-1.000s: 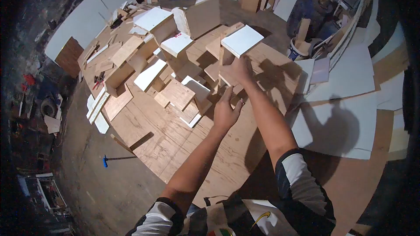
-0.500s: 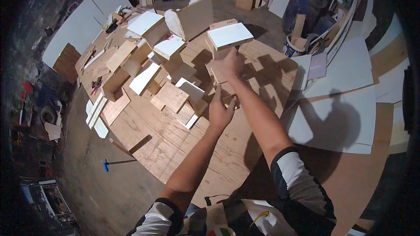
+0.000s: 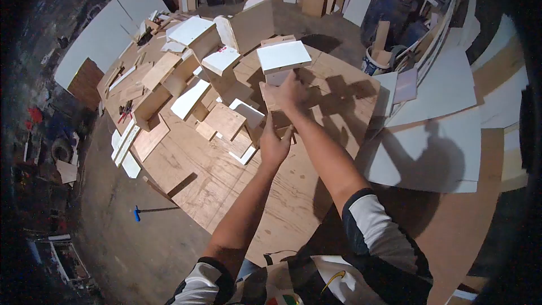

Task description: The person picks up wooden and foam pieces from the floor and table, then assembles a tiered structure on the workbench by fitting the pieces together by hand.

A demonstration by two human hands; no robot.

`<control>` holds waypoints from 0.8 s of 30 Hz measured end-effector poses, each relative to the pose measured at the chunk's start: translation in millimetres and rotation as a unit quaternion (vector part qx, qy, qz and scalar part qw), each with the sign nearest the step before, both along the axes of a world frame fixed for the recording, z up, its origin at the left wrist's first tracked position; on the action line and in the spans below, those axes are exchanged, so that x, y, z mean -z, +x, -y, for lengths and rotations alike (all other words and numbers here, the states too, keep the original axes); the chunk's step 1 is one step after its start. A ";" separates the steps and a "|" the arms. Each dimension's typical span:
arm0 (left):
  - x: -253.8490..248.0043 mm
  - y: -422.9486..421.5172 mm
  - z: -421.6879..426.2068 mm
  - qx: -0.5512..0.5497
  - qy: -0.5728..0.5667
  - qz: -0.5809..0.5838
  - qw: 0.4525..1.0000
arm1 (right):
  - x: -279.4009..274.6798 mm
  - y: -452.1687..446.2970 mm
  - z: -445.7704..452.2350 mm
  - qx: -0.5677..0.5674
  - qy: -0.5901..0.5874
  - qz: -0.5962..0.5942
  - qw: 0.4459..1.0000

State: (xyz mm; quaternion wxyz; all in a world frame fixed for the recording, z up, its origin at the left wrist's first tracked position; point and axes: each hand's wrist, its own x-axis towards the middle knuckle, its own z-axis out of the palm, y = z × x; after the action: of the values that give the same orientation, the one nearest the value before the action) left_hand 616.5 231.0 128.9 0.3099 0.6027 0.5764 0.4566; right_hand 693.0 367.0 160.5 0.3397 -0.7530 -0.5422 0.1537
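Observation:
A wooden piece with a white top (image 3: 284, 55) stands on the plywood table (image 3: 282, 203), right of centre. My right hand (image 3: 291, 91) is closed on its body just below the white top. My left hand (image 3: 274, 146) is at its lower near end, the thumb and fingers around that edge. Parts of the fingertips are hidden behind the wood. Close to the left of my left hand sits another wooden piece with a white face (image 3: 246, 112), beside a small plywood board (image 3: 224, 122).
More white-topped wooden pieces (image 3: 192, 30) and scraps cover the table's far left. A blue-handled tool (image 3: 137, 213) shows beyond the near left edge. At right are a bucket of offcuts (image 3: 377, 61) and white panels (image 3: 429, 152).
Both hands have moved left with the white-topped piece, which has turned so that its white top lies more level across the view.

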 end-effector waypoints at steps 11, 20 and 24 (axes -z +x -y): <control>13.8 -22.3 17.6 0.013 -0.022 0.050 0.998 | 1.7 7.6 25.8 -0.063 0.075 -0.008 0.995; 25.5 -43.3 48.4 0.042 0.056 0.050 0.996 | -19.5 18.7 152.6 0.010 0.044 -0.009 0.999; 6.8 -53.9 78.8 0.093 0.054 0.015 0.994 | 1.9 8.6 218.9 0.076 0.129 0.005 0.989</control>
State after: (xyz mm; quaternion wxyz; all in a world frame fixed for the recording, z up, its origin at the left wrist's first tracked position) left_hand 562.5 152.1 122.1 0.3267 0.6626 0.4872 0.4657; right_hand 701.6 148.1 158.6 0.4423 -0.7425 -0.5004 0.0524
